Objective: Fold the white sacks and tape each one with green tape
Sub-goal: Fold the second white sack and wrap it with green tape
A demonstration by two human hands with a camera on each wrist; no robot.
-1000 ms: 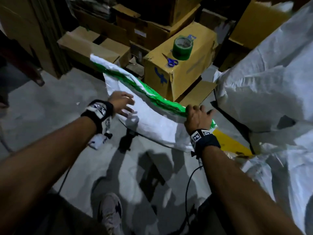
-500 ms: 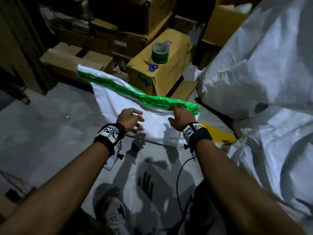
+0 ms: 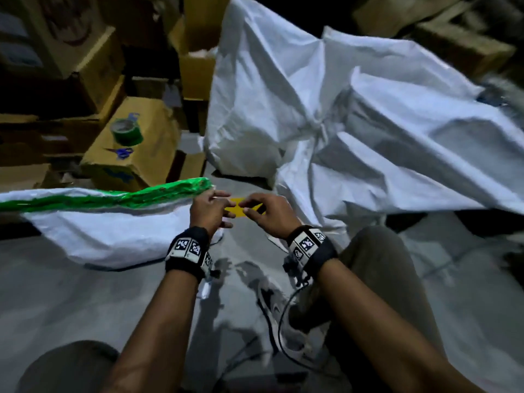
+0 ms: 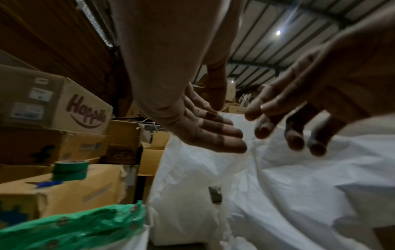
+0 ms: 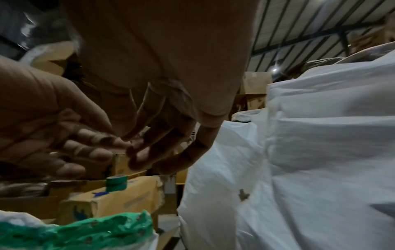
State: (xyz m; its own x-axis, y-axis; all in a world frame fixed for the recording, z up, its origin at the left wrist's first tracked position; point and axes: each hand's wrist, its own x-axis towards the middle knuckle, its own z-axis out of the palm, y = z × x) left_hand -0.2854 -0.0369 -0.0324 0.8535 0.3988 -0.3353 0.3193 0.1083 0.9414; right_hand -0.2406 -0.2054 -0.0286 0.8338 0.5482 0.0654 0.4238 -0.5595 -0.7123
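Note:
A folded white sack [image 3: 107, 234] lies on the floor at the left, its upper edge wrapped in green tape [image 3: 113, 198]. The taped end also shows in the wrist views as green tape [image 4: 81, 225] and green tape [image 5: 85, 231]. My left hand [image 3: 215, 208] and right hand [image 3: 255, 211] hover close together just right of the taped end, fingertips almost meeting. Neither holds anything. My left hand's fingers [image 4: 224, 132] are straight, and my right hand's fingers [image 5: 162, 143] hang loosely curved. A big heap of unfolded white sacks [image 3: 340, 123] fills the right.
The green tape roll [image 3: 126, 131] and blue scissors [image 3: 122, 151] rest on a cardboard box [image 3: 153, 137] at the back left, among stacked cartons. A yellow sheet [image 3: 241, 211] lies on the grey floor under my hands. My knee [image 3: 382, 256] and shoe are at lower right.
Both hands have let go of the taped sack and come together to its right. The view has swung right toward the sack heap, so the taped sack now sits at the left.

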